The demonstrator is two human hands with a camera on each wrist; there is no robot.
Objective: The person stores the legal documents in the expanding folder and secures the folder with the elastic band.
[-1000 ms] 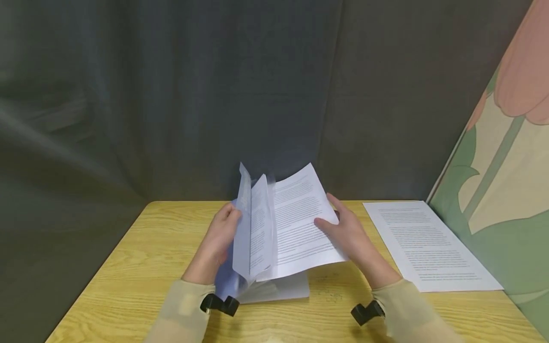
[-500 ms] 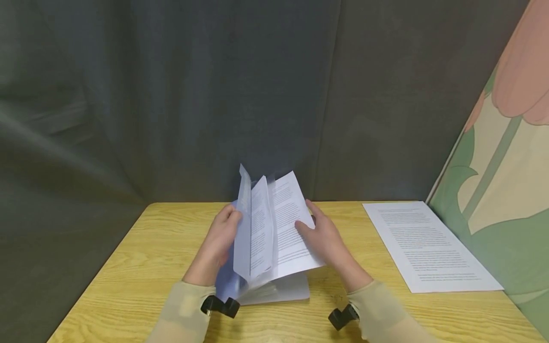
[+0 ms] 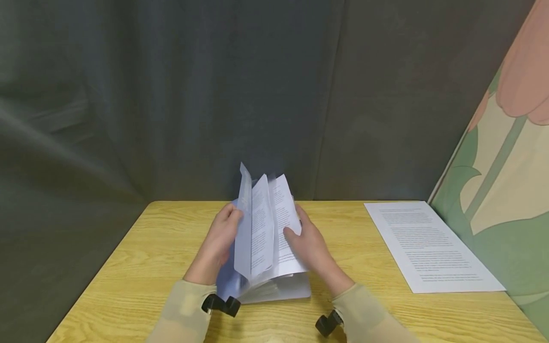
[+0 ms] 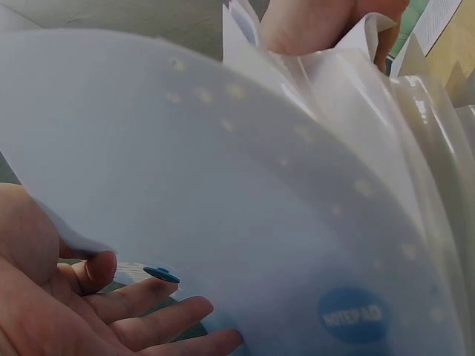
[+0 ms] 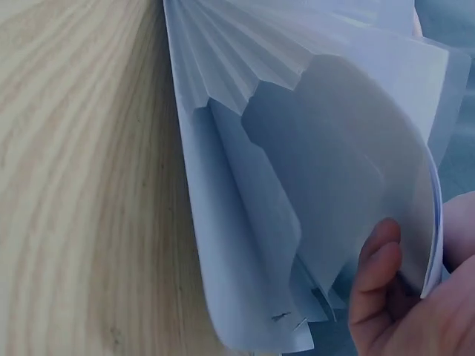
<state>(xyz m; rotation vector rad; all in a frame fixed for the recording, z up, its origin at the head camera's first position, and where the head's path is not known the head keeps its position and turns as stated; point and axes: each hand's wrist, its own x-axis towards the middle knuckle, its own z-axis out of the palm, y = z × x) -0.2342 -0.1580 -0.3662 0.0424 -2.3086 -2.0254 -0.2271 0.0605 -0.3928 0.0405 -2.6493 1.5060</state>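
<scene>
An expanding file folder [image 3: 231,281] stands fanned out on the table, with a bluish translucent cover and pleated pockets. My left hand [image 3: 222,231] pinches its front flap between thumb and fingers. "NOTEPAD" is printed on a round blue label [image 4: 352,315] on the cover, seen in the left wrist view. My right hand [image 3: 310,242] holds printed sheets [image 3: 280,214] by their right edge, thumb in front and fingers behind. Their left part lies behind another printed page [image 3: 261,228] inside the folder. From the right wrist, the pleats [image 5: 245,96] fan out beside the bent sheets.
Another printed sheet [image 3: 420,243] lies flat on the wooden table [image 3: 141,267] at the right. A dark grey curtain [image 3: 214,95] hangs behind the table, and a flower-patterned panel [image 3: 510,190] borders the right side.
My right hand has moved left with the printed sheets, which now reach deeper into the folder. My left hand has stayed in place on the flap.
</scene>
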